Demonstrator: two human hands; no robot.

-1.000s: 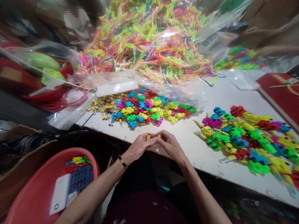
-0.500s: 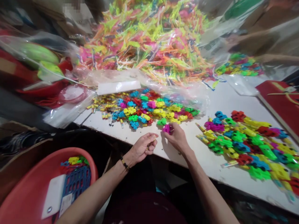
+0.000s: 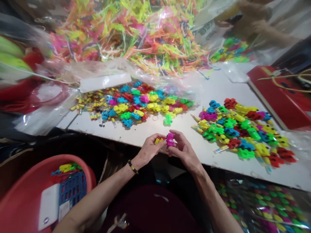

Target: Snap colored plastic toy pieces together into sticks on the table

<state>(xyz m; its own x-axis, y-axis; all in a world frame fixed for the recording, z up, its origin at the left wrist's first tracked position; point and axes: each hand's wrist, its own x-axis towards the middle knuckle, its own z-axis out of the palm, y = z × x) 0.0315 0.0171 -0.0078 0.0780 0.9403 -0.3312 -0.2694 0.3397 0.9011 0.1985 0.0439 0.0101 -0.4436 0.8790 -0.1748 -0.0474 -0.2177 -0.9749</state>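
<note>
Between the fingertips of my right hand (image 3: 186, 151) is a small magenta toy car (image 3: 170, 139), held over the table's front edge. My left hand (image 3: 148, 151) is closed around small yellow-and-red pieces (image 3: 159, 140), and its fingertips are right beside the car. Whether they touch it I cannot tell. A green toy car (image 3: 167, 119) lies just beyond my hands. Behind it spreads a heap of mixed toy cars (image 3: 127, 106), with small yellow-ended tubes (image 3: 91, 100) at its left side.
To the right lies a group of toy cars (image 3: 229, 131), some with tubes attached. A large pile of bright plastic pieces (image 3: 136, 38) fills the back, behind clear plastic sheeting (image 3: 102, 68). A red box (image 3: 279, 100) stands at right, a red basin (image 3: 21, 187) at lower left.
My right hand has brought the magenta toy car from beside the heap to my left hand. My left hand has turned, showing the yellow-and-red pieces. The camera view has shifted.
</note>
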